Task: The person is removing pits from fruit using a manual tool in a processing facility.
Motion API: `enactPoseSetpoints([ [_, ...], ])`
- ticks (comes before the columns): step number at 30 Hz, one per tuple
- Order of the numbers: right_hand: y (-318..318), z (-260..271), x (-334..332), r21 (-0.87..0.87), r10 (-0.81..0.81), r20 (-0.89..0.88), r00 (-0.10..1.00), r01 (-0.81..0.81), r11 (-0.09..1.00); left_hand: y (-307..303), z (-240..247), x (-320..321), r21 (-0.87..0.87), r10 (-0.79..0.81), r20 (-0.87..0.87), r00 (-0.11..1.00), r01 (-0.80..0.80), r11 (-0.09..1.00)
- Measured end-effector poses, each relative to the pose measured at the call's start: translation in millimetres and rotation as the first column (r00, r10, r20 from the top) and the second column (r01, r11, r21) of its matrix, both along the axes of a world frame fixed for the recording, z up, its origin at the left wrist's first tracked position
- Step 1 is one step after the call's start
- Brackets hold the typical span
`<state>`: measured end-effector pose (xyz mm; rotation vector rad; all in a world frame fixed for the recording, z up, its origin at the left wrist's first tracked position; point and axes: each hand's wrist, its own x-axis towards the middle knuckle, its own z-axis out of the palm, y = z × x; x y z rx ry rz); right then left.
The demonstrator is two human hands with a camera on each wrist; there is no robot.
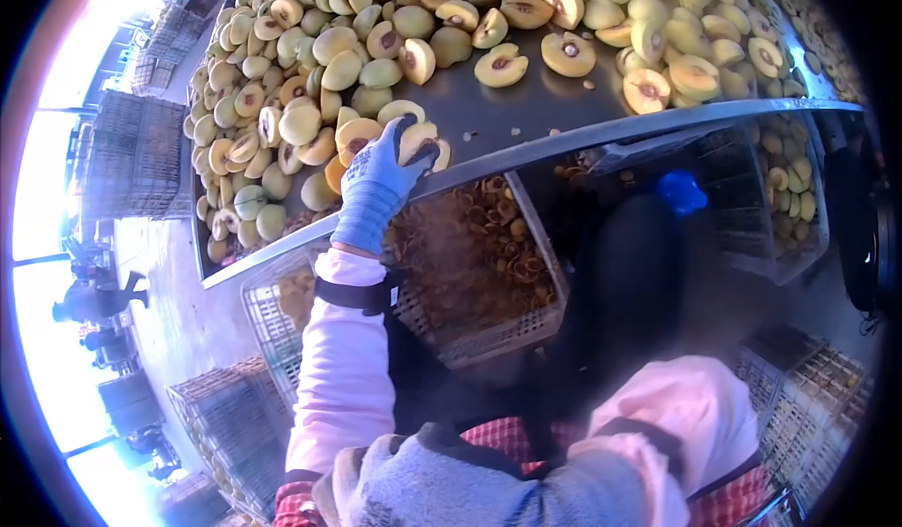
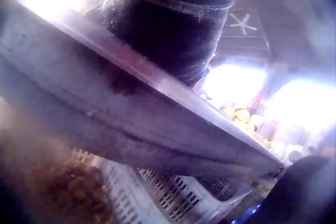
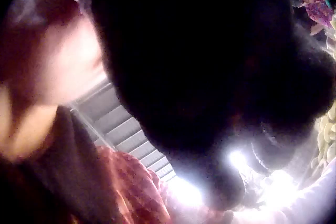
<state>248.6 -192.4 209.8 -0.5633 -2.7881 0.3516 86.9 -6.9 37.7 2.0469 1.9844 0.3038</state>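
Note:
My left hand [image 1: 378,175], in a blue knit glove with dark fingertips, reaches over the near rim of a metal sorting table. Its thumb and fingers pinch a yellow peach half [image 1: 418,139] among other halves at the heap's edge. In the left wrist view, the dark glove cuff [image 2: 163,29] overlaps the table rim. My right hand [image 1: 423,480], in a grey-blue glove, is held close in front of my body, bent across it. In the right wrist view, that glove [image 3: 199,66] is a dark silhouette; I cannot tell whether it holds anything.
Many peach halves lie heaped on the metal table [image 1: 526,118], some cut side up with reddish centres. Under its raised rim stands a plastic crate [image 1: 540,222] full of brownish scraps. A crate of peaches [image 1: 794,175] stands right. Stacked crates [image 1: 225,414] stand left.

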Motion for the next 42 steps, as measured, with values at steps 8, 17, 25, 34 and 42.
enactPoseSetpoints([
  [8,62,-91,48,-0.975,-0.732,-0.161,0.662,0.009,0.223,-62,31,11,-0.054,0.123,0.883,0.452,-0.161,0.985],
  [17,29,-142,42,-0.844,-0.805,-0.29,0.517,0.258,0.47,-163,35,43,-0.217,0.311,0.912,0.268,-0.33,0.919],
  [25,29,-147,32,-0.627,-0.704,-0.428,0.566,0.375,0.683,-190,29,36,-0.246,0.304,0.913,0.273,-0.226,0.943],
  [34,-17,-149,31,-0.91,-0.765,-0.26,0.589,0.115,0.398,-201,32,33,-0.286,0.314,0.946,0.076,-0.255,0.924],
  [42,-23,-161,26,-0.814,-0.715,-0.289,0.637,0.23,0.534,-202,39,58,-0.223,0.252,0.964,0.083,-0.265,0.938],
])
